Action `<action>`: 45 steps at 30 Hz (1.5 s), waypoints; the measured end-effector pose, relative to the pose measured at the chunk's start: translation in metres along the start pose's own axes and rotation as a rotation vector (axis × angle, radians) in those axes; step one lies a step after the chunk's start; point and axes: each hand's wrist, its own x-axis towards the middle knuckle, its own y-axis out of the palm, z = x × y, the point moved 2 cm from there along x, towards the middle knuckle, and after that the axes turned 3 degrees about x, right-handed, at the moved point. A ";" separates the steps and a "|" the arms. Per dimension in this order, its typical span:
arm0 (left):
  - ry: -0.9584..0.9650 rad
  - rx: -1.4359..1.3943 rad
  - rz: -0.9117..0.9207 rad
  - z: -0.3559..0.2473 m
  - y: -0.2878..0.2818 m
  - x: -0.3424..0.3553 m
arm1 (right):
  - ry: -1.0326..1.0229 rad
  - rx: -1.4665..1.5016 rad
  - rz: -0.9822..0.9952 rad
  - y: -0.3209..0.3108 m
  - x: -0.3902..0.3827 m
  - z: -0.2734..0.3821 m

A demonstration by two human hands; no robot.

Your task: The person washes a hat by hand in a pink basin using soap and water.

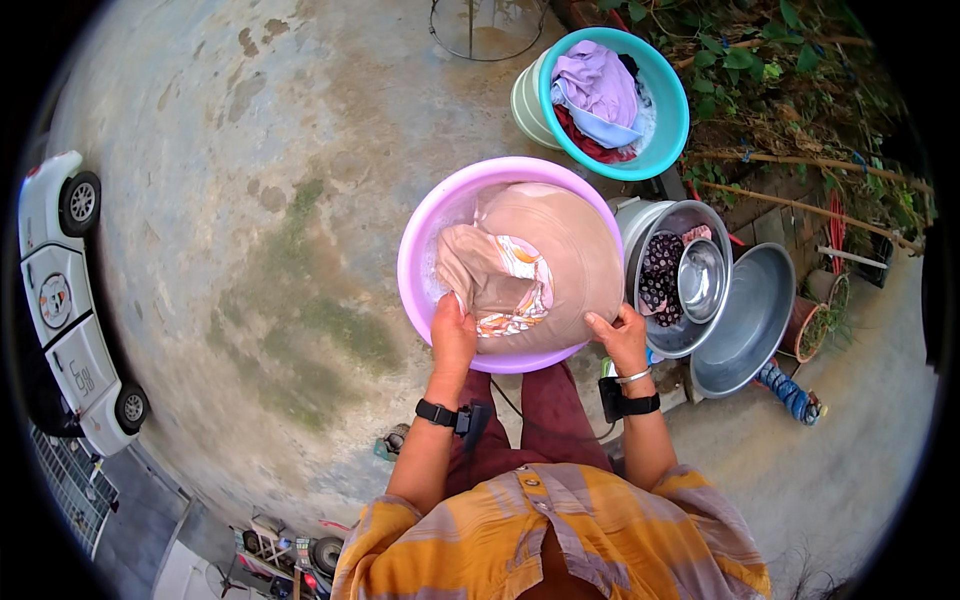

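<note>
A brown wet garment (575, 265) bulges up round and taut in the pink basin (412, 285). An orange and white patterned part (515, 325) shows in its opening. My left hand (453, 335) pinches a fold of the garment at the basin's near left. At the near right, my right hand (622, 338) grips the garment's edge between thumb and fingers, close to the rim. Suds and water show along the basin's left inner wall. The garment covers most of the basin's bottom.
Beyond stands a teal basin (672, 120) with lilac and red clothes in suds. To the right are a metal basin (640, 330) holding dark printed cloth and a metal bowl (703, 280), and another metal basin (765, 330). Plants (780, 110) border the far right; a white toy car (75, 300) stands left.
</note>
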 end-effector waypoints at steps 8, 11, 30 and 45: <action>-0.503 -0.920 0.264 -0.007 -0.001 -0.009 | -0.138 -0.080 -0.144 0.010 0.007 -0.002; -0.381 -0.943 0.454 -0.018 -0.017 -0.013 | -0.234 -0.242 -0.227 0.008 0.013 -0.011; -0.533 -1.477 -0.068 0.015 0.002 -0.009 | -0.364 -0.714 -0.373 0.033 0.028 -0.009; -0.609 -1.269 0.196 0.004 -0.002 -0.017 | -0.500 -0.655 -0.475 0.045 0.049 -0.015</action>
